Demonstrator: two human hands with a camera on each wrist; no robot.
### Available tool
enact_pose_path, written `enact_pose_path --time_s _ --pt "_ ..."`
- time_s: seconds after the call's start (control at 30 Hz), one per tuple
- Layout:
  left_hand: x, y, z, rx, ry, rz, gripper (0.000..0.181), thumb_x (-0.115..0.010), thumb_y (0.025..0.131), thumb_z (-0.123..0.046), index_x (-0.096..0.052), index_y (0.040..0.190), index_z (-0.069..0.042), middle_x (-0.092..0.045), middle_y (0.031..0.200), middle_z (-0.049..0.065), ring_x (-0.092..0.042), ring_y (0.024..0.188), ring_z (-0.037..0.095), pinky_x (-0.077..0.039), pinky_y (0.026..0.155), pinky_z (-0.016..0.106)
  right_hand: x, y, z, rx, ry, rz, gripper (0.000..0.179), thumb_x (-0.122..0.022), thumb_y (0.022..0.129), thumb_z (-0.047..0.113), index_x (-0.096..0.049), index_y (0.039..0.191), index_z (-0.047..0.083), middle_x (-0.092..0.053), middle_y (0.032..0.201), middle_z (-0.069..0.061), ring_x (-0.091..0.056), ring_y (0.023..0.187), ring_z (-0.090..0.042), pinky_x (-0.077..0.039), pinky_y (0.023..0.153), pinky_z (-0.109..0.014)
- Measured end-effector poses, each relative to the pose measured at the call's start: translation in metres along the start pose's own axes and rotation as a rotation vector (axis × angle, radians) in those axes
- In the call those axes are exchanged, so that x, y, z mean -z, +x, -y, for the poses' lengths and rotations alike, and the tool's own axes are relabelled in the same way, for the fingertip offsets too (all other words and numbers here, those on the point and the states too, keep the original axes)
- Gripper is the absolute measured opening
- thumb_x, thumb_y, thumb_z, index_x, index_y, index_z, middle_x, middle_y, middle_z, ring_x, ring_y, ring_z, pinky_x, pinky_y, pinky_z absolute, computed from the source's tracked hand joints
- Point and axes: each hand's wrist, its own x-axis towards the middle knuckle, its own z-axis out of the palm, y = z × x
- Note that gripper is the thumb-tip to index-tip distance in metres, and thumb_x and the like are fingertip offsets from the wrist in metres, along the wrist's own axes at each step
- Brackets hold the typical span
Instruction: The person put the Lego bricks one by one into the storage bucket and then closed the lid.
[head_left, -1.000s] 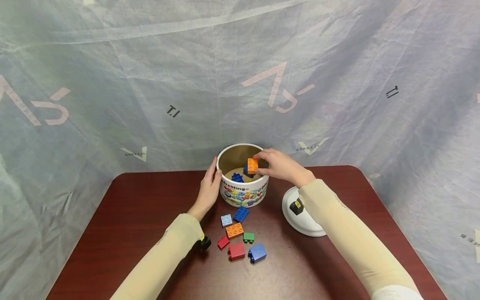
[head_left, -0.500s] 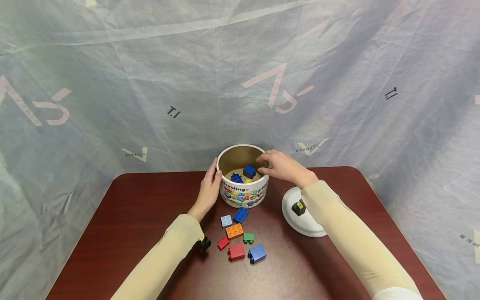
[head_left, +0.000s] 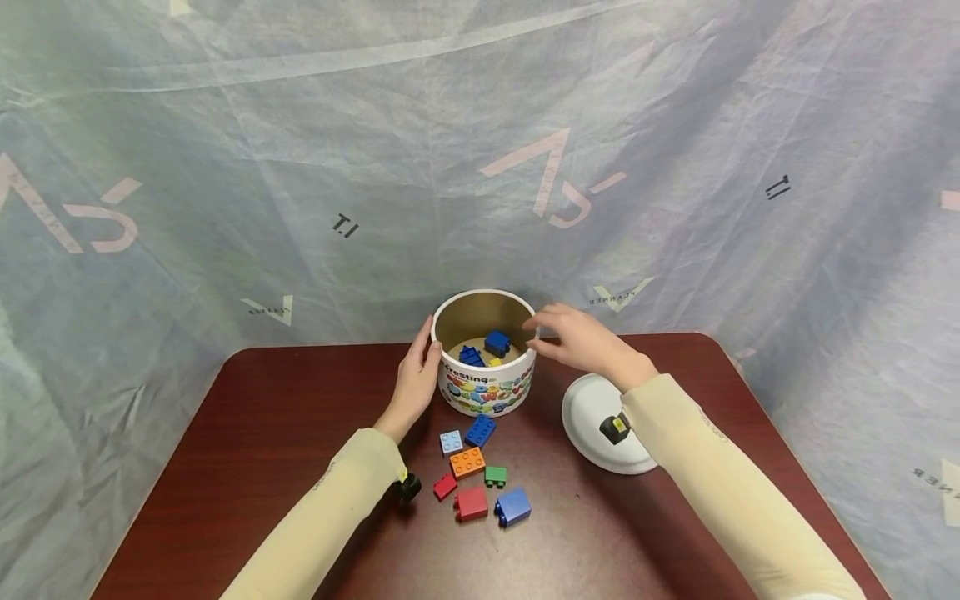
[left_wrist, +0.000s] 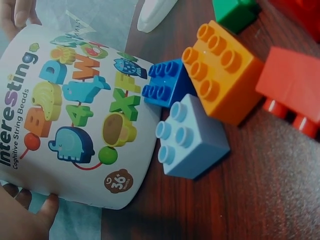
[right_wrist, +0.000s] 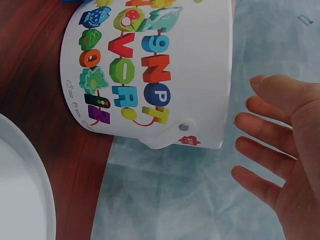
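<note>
Tub upright at the 12 o'clock end of the table

Label: "Interesting", "Cognitive String Beads", badge "36+". Clock directions from tub, head view. Left hand at 8–9 o'clock, thumb and fingers spread against the wall. Right hand at 3 o'clock by the rim, holding nothing, fingers loose and apart. Inside: two blue bricks, yellow piece partly hidden. Lid at 4 o'clock. Loose bricks, seven, around 6 o'clock. Backdrop: mirrored "PLANNER"; also "T.I".
</note>
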Motion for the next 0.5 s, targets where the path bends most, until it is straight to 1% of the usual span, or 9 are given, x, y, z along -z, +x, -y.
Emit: enact_pose_path --time_s 0.17,0.37,0.5 --pt "0.0 -0.001 -0.003 0.028 0.001 -0.008 0.058 -0.045 0.113 -0.03 -0.027 0.167 -0.023 -0.029 0.17 0.002 -0.031 0.155 0.027 -0.031 0.122 0.053 0.003 -0.011 0.006 0.03 0.0 0.004 0.03 -0.072 0.099 0.02 -0.072 0.124 0.003 -0.07 0.119 -0.011 -0.063 0.111 -0.03 -0.054 0.093 -0.048" --pt "0.0 -0.001 -0.004 0.024 -0.001 0.0 0.058 -0.044 0.113 -0.031 -0.025 0.168 -0.02 -0.027 0.171 0.002 -0.028 0.156 0.027 -0.029 0.123 0.053 0.002 -0.024 0.013 0.073 0.004 0.004 0.03 -0.073 0.099 0.02 -0.072 0.124 0.004 -0.071 0.118 -0.011 -0.064 0.109 -0.027 -0.055 0.092 -0.046" --pt "0.0 -0.001 -0.003 0.021 0.001 0.009 0.06 -0.045 0.113 -0.035 -0.025 0.168 -0.02 -0.026 0.172 0.001 -0.03 0.155 0.027 -0.033 0.12 0.054 -0.001 -0.033 0.019 0.109 -0.002 -0.005 0.03 -0.075 0.097 0.018 -0.072 0.124 0.005 -0.071 0.117 -0.009 -0.065 0.109 -0.026 -0.055 0.092 -0.045"
